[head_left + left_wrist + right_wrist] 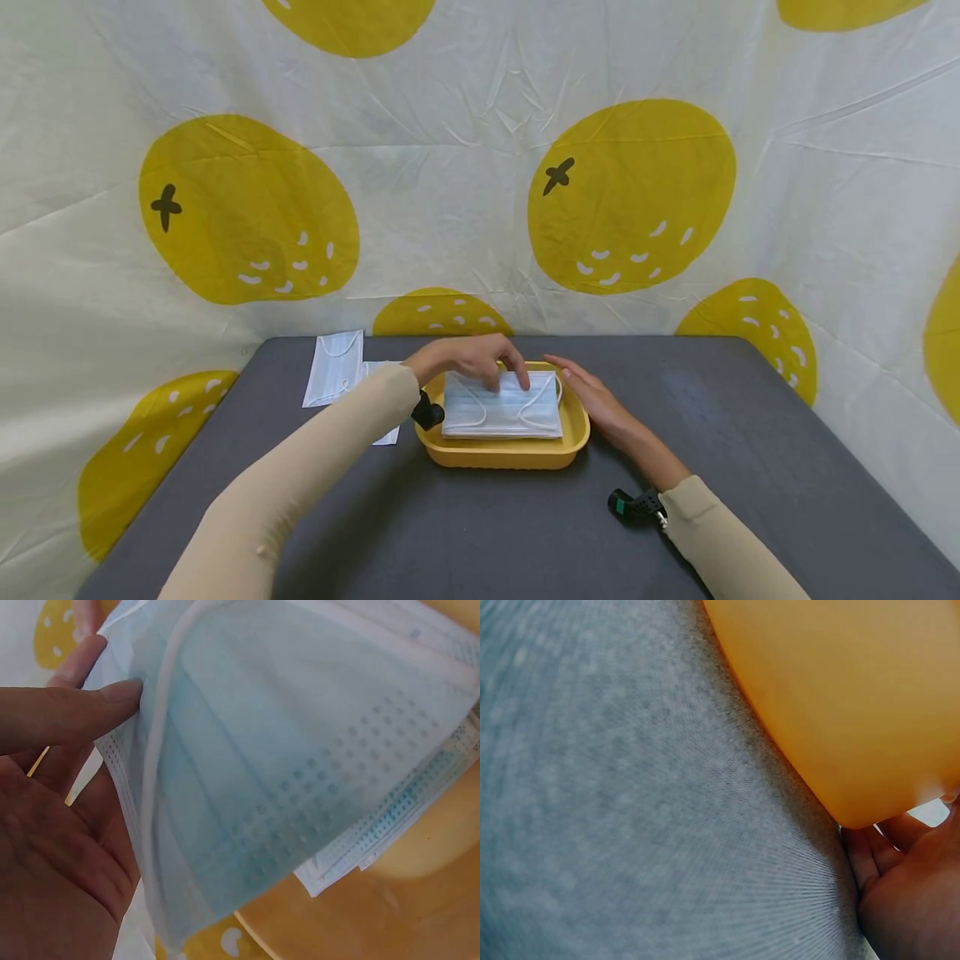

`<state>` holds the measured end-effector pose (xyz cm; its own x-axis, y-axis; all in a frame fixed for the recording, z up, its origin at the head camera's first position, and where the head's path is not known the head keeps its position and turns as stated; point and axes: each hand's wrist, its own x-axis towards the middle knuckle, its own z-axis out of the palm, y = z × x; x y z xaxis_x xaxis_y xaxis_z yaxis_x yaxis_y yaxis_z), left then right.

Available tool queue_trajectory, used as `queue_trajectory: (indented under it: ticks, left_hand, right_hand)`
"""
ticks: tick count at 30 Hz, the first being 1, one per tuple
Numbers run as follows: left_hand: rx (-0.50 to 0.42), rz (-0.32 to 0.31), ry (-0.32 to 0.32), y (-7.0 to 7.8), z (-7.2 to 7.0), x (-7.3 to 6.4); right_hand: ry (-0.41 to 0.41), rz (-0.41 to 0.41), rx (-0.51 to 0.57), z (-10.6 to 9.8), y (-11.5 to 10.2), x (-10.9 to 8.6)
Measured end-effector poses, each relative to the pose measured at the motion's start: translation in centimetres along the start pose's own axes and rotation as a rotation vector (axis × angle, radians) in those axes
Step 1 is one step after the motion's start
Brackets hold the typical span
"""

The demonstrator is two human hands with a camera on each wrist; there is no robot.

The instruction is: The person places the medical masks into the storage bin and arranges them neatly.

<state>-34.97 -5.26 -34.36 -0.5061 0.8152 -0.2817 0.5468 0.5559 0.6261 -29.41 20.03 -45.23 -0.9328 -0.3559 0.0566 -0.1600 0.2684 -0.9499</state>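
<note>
A stack of pale blue pleated face masks with white ear loops (502, 415) lies in a yellow tray (510, 456). From the left, my left hand (480, 358) reaches over the stack. The left wrist view shows its thumb and a finger pinching the edge of the top mask (247, 750), which tilts up off the others. Beside the tray's right end, my right hand (603, 408) rests with fingers extended along the outer wall. In the right wrist view, the fingers (866, 855) are at the tray's side, partly hidden.
Left of the tray, one loose mask (335, 367) lies near the back of the dark grey table (480, 533). Another mask (387, 437) is mostly covered by my left forearm. A white curtain with yellow fruit prints (442, 200) hangs right behind the table.
</note>
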Motion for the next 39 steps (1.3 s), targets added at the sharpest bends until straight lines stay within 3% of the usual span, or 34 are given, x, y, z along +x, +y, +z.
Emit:
queue_trajectory:
  ticks: [8,23,39]
  left_hand:
    - [0.07,-0.052,0.0,0.4,0.5,0.3]
    - [0.167,-0.073,0.004,0.0,1.2,0.9]
    - [0.247,-0.099,0.028,0.2,1.3,1.3]
  right_hand:
    - [0.003,0.005,-0.003,0.0,0.0,0.0]
    - [-0.001,0.051,0.032,0.2,-0.1,0.0]
    - [-0.023,0.037,0.021,0.0,-0.1,-0.2]
